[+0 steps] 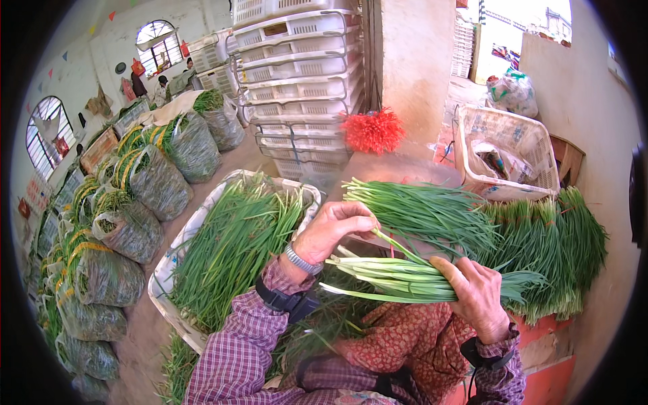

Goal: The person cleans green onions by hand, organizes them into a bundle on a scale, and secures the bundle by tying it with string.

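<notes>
My right hand (pixel 473 288) grips a loose bunch of Chinese chives (pixel 400 278), its pale stalk ends pointing left and the green leaves trailing off to the right. Between thumb and fingers, my left hand (pixel 336 230) pinches the end of a single chive stalk (pixel 397 245), which slants down to the bunch in my right hand. Just beyond both hands, a pile of chives (pixel 425 210) lies on a small tabletop (pixel 400 164), stalk ends to the left. A white plastic crate (pixel 162 276) heaped with long chives (pixel 243 243) stands at my left.
Bundled chives (pixel 547 248) stand at the right by the wall. Behind them sits a dirty white crate (pixel 498 190) with a sack inside. Stacked crates (pixel 304 93) rise ahead, near a red pompom (pixel 373 130). Filled plastic bags (pixel 159 182) line the left floor. Loose leaves cover my lap.
</notes>
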`<act>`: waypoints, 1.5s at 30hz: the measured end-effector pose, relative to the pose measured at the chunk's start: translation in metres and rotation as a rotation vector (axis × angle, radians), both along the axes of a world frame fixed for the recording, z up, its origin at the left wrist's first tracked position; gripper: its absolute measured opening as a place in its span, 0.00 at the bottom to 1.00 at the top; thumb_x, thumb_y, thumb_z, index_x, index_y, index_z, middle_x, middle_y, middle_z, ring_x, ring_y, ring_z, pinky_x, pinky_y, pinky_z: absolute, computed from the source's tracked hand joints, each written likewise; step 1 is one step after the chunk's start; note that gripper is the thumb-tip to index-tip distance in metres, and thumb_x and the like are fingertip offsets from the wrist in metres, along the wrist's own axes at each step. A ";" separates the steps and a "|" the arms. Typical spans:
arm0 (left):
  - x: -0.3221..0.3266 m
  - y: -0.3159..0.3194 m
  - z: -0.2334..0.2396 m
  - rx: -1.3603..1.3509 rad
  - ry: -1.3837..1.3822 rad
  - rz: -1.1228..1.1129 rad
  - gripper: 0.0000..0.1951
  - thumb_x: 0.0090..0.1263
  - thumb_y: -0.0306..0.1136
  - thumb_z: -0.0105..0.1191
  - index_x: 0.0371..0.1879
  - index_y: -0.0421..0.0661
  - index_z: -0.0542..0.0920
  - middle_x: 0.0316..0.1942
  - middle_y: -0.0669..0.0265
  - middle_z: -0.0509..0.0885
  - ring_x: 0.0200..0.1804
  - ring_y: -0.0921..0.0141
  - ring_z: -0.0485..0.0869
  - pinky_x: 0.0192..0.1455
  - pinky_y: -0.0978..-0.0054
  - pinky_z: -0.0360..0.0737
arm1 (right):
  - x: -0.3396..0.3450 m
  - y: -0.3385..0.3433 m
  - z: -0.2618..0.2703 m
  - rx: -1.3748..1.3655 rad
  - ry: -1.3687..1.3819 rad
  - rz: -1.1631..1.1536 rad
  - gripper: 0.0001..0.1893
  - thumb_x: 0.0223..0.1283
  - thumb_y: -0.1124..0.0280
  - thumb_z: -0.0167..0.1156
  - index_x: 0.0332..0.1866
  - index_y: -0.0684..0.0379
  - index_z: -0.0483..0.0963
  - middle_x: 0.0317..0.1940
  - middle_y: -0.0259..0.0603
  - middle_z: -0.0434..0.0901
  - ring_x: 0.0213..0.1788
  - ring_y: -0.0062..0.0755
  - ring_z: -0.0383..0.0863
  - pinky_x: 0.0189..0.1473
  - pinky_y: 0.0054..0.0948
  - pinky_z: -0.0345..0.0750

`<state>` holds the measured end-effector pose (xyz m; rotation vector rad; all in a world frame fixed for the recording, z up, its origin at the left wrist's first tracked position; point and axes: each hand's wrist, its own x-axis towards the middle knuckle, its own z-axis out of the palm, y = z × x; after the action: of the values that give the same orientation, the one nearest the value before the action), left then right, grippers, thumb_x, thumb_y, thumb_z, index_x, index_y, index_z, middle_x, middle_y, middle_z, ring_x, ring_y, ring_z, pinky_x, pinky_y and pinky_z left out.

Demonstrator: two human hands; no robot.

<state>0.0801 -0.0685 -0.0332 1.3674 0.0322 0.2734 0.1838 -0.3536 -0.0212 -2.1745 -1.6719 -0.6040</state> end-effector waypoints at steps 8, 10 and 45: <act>-0.009 0.061 -0.022 -0.214 -0.255 0.301 0.04 0.68 0.27 0.55 0.37 0.41 0.82 0.35 0.60 0.86 0.40 0.66 0.85 0.51 0.66 0.82 | 0.014 -0.016 0.018 0.058 0.316 -0.006 0.36 0.34 0.75 0.70 0.59 0.50 0.72 0.38 0.44 0.80 0.37 0.48 0.83 0.39 0.38 0.78; -0.011 0.058 -0.028 -0.159 -0.168 0.332 0.06 0.71 0.29 0.55 0.41 0.41 0.82 0.39 0.57 0.87 0.43 0.66 0.86 0.54 0.67 0.82 | 0.023 -0.018 0.021 0.093 0.399 0.026 0.34 0.39 0.74 0.71 0.59 0.56 0.70 0.43 0.50 0.82 0.41 0.52 0.83 0.43 0.38 0.79; -0.171 0.056 -0.179 1.487 0.542 0.012 0.25 0.60 0.48 0.62 0.53 0.46 0.79 0.55 0.57 0.77 0.62 0.54 0.73 0.66 0.52 0.65 | 0.081 -0.015 -0.026 0.241 1.897 0.328 0.36 0.51 0.63 0.66 0.65 0.67 0.64 0.26 0.37 0.74 0.21 0.21 0.73 0.23 0.20 0.70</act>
<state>-0.0909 -0.0121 -0.2127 2.8902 0.3414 -0.1494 0.2649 -0.3683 -0.0468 -1.1333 -0.6364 1.0321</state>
